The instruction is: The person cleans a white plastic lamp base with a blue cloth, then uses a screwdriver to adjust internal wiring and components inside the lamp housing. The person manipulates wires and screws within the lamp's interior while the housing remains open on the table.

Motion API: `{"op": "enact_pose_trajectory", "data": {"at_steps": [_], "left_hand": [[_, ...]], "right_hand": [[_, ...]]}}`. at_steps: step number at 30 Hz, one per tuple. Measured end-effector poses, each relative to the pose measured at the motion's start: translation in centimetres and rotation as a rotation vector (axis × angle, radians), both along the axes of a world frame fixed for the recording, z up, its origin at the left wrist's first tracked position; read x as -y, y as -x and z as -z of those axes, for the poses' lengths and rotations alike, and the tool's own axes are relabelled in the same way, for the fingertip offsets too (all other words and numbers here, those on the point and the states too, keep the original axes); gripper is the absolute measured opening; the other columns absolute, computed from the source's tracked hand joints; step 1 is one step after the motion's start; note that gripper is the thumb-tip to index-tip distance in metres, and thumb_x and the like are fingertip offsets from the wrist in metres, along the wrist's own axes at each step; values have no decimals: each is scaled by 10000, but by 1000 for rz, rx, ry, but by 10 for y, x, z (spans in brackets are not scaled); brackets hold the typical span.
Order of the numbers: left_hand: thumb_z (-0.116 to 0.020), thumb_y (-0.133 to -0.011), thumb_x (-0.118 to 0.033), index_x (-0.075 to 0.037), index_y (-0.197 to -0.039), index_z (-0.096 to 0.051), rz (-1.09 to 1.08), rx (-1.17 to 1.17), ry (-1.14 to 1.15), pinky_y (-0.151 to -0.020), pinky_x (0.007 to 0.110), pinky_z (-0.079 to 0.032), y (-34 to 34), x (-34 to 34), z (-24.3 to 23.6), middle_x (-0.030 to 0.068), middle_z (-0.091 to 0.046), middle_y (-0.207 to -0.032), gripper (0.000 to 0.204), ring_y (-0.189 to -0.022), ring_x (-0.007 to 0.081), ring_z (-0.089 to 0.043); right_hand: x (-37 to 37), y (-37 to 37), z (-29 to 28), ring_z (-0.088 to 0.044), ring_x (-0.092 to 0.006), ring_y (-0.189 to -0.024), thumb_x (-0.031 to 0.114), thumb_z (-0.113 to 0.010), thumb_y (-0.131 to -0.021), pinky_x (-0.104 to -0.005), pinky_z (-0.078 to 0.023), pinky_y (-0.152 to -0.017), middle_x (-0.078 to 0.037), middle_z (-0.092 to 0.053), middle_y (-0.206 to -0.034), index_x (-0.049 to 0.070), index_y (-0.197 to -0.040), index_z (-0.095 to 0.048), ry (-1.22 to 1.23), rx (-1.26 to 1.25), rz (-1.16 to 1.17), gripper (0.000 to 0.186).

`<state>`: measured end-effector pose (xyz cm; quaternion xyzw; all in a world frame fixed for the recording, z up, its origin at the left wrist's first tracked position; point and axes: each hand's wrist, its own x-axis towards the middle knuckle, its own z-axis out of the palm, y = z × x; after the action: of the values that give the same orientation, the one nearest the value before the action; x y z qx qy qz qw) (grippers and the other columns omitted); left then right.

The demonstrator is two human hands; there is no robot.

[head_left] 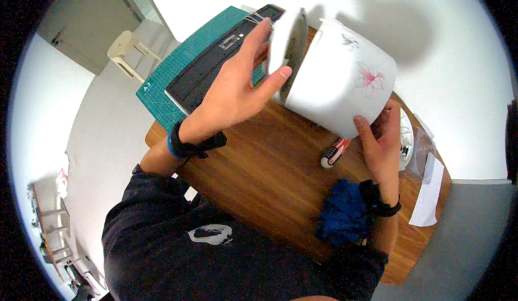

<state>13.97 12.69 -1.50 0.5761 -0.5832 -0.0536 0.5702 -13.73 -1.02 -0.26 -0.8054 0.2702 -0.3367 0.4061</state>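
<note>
A white rice cooker (337, 80) with a pink and grey flower print lies tilted above the wooden table, its hinged side toward the left. My left hand (237, 88) grips the white lid (280, 39), thumb on one side and fingers along its outer face. The lid stands apart from the body, with a dark gap between them. Supporting the cooker's lower end, my right hand (382, 142) has its thumb on the side wall; its other fingers are partly hidden behind the body. Below the cooker lies a tool with a red and black handle (335, 154), its far end hidden.
On the left a green cutting mat (162, 89) carries a black keyboard-like slab (208, 66). A white round part (406, 149), clear plastic bag (422, 161) and paper sheet (428, 196) lie at right. Blue cloth (341, 214) sits near my right wrist. A white wall (458, 58) rises behind.
</note>
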Motion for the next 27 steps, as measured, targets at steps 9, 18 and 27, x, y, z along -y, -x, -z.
{"op": "enact_pose_trajectory", "data": {"at_steps": [9, 18, 27], "left_hand": [[-724, -1005, -123, -29, -1688, -132, 203, -78, -136, -1239, 502, -369, 7, -1, -7, 237, -210, -1728, 908, -1552, 343, -357], [-787, -981, -268, 16, -1683, -68, 230, 87, -168, -1255, 454, -331, -8, 13, 31, 327, -256, -1677, 1044, -1553, 386, -340], [-739, -1018, -257, 42, -1647, -244, 193, -3, -306, -1212, 422, -407, -20, 4, 9, 253, -387, -1638, 854, -1530, 345, -403]], "right_hand": [[-8, 2, 20, -684, -396, -958, 151, -763, -967, -449, -565, -799, -199, -642, -1121, 43, -1242, -534, 283, -246, 4, 373], [-12, -12, 19, -691, -371, -1109, 148, -650, -878, -470, -619, -875, -142, -676, -1243, 190, -1253, -578, 957, -537, -262, 385], [-27, -28, 28, -648, -347, -1135, 175, -618, -922, -480, -586, -921, -107, -648, -1263, 214, -1322, -588, 1015, -636, -173, 403]]}}
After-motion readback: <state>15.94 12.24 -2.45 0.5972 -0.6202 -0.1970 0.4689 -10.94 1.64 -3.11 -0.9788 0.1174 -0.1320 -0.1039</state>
